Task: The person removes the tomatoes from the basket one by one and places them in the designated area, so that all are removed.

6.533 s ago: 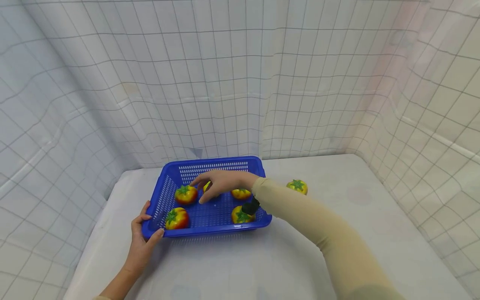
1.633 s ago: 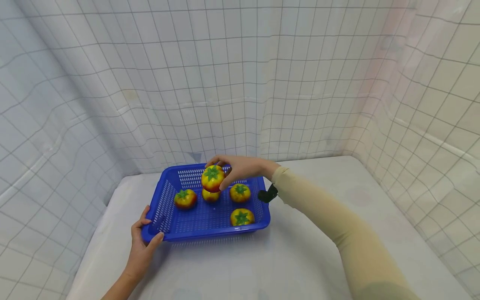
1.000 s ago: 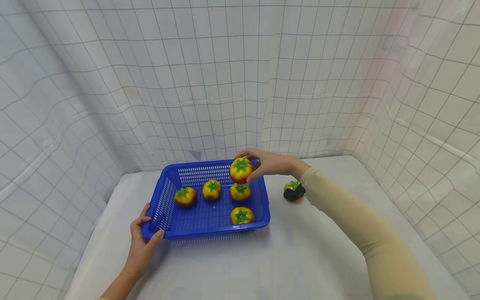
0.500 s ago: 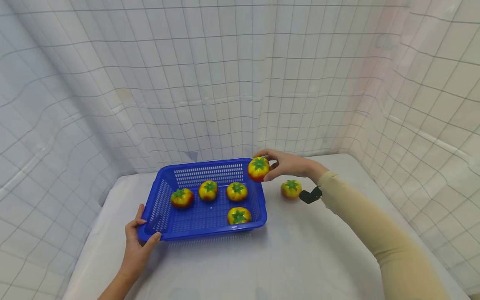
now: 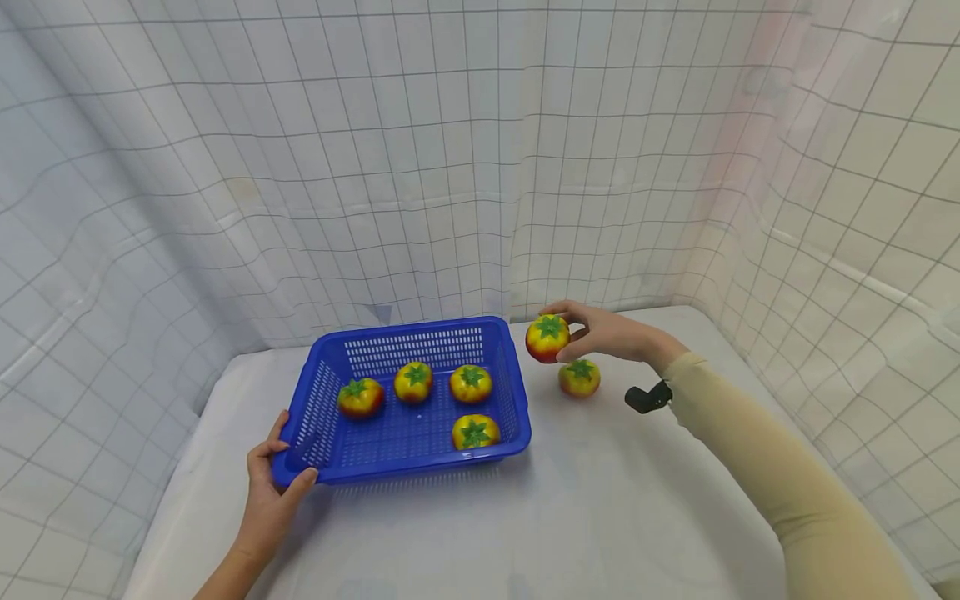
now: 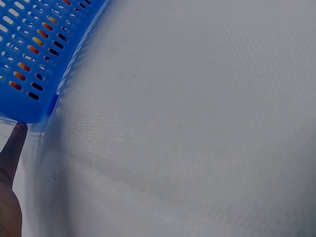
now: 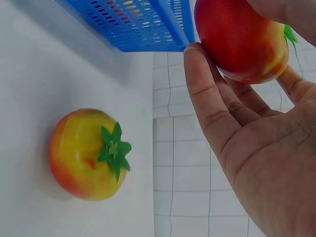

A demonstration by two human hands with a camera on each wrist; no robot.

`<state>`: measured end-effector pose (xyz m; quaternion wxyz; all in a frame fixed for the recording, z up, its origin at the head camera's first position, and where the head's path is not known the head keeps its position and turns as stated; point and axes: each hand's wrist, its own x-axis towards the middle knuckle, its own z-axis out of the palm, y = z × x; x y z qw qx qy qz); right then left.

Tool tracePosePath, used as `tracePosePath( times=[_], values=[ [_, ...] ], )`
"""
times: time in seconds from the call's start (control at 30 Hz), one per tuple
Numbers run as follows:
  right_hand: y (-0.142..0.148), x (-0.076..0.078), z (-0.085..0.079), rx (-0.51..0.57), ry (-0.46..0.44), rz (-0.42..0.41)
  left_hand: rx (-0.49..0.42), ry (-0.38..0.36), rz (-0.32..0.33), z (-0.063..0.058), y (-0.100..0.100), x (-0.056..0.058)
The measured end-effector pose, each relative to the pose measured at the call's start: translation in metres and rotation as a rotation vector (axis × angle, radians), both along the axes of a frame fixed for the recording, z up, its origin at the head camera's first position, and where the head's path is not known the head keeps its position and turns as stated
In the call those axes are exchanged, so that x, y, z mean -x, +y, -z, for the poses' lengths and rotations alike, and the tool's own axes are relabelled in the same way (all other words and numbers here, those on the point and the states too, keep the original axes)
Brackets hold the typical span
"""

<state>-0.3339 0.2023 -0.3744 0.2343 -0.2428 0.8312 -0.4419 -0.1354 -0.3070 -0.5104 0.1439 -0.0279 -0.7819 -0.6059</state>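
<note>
My right hand (image 5: 611,333) pinches a red and yellow tomato (image 5: 548,338) with a green star-shaped top, held in the air just right of the basket. In the right wrist view, the thumb and fingers hold this tomato (image 7: 242,42) by its sides. Below it a second tomato (image 5: 579,379) sits on the table; it also shows in the right wrist view as a yellow-orange tomato (image 7: 89,154). My left hand (image 5: 268,504) grips the front left corner of the blue plastic basket (image 5: 401,468), thumb at the front rim and fingers at the left side.
Inside the basket are several tomatoes: one at the left (image 5: 361,398), two along the back (image 5: 413,382) and one at the front right (image 5: 476,432). A white table (image 5: 585,517) lies under everything. Gridded white cloth (image 5: 480,167) hangs behind and at both sides.
The right hand, empty over the basket at first, has taken the tomato from the front left corner and carried it rightward past the right rim. The left hand has kept its hold on the basket.
</note>
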Motion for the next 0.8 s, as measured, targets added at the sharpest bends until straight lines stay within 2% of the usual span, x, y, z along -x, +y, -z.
tracePosePath(
  times=[0.2, 0.53, 0.8],
  values=[
    [0.016, -0.003, 0.006, 0.006, -0.01, 0.025, -0.042, 0.003, 0.007, 0.001, 0.0, 0.0],
    [0.045, -0.007, 0.017, -0.002, -0.004, 0.09, -0.053, 0.018, 0.014, 0.003, 0.002, 0.0],
    [0.07, -0.008, 0.027, 0.051, -0.019, 0.13, -0.074, 0.032, 0.015, 0.002, 0.003, 0.0]
  ],
)
